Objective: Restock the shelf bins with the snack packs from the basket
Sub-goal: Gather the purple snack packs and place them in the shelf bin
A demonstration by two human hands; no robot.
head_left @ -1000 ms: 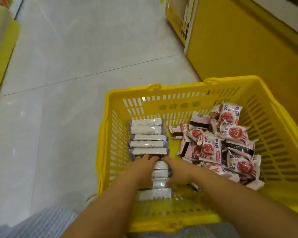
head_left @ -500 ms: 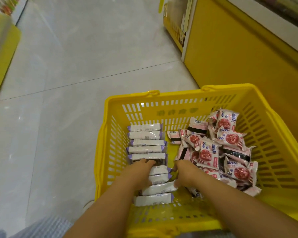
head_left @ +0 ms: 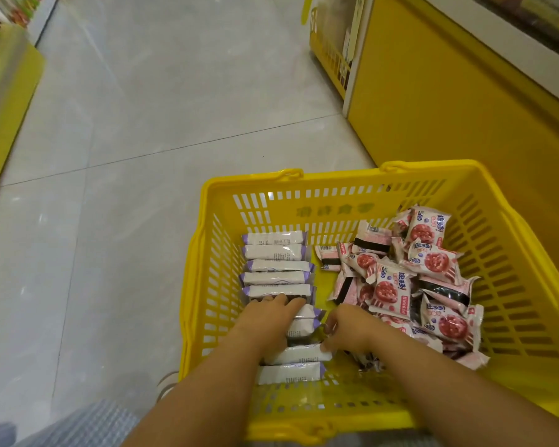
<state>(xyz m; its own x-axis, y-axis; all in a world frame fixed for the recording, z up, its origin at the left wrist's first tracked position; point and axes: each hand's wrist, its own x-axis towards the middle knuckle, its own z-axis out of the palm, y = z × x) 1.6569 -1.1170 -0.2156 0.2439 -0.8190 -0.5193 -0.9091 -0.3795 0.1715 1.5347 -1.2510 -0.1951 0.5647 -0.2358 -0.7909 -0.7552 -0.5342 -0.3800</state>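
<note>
Inside the basket [head_left: 336,175], your left hand [head_left: 268,321] lays joined fingers [head_left: 283,300] on white packs [head_left: 275,253], right hand [head_left: 349,330] pinches one; restocking looks barely begun.

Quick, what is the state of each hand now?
Left hand: open, fingers lying on the white packs.
Right hand: fingers curled at the packs' ends; a grip cannot be told.
</note>
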